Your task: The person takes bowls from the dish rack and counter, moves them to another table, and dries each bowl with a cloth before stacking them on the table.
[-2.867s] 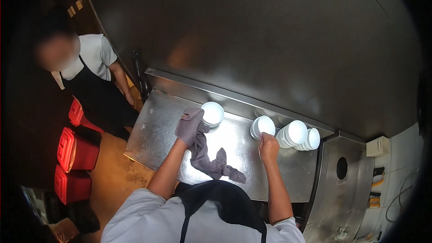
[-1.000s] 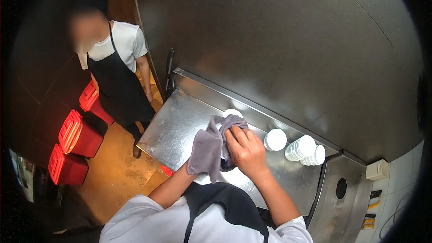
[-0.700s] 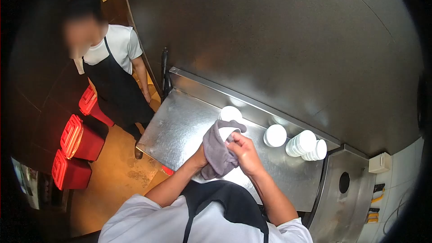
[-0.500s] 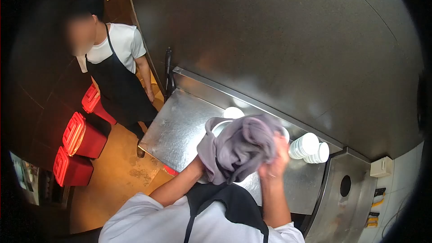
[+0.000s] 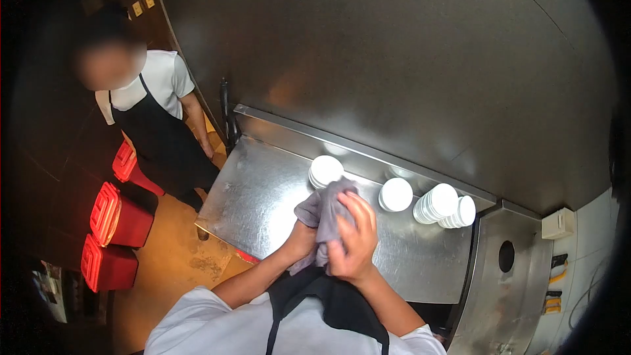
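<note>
A grey-purple cloth (image 5: 323,213) is bunched up in front of my chest, above the near side of the steel counter. My left hand (image 5: 302,239) grips its lower left part, with the fingers mostly covered by the fabric. On the other side my right hand (image 5: 353,240) presses the cloth, its fingers curved along the right edge. Whether anything is wrapped inside cannot be seen. Just beyond the cloth stands a stack of white bowls (image 5: 326,171), partly hidden by it.
More white bowls (image 5: 396,195) stand along the counter's back, with taller stacks (image 5: 436,204) further right. A steel counter (image 5: 246,187) runs below a dark wall. To the left are a co-worker in a black apron (image 5: 161,141) and red lidded bins (image 5: 118,220).
The cloth was spread wide and higher, with a white rim showing under it; now it is bunched smaller between my hands. My right hand has moved left, and more bowls are visible.
</note>
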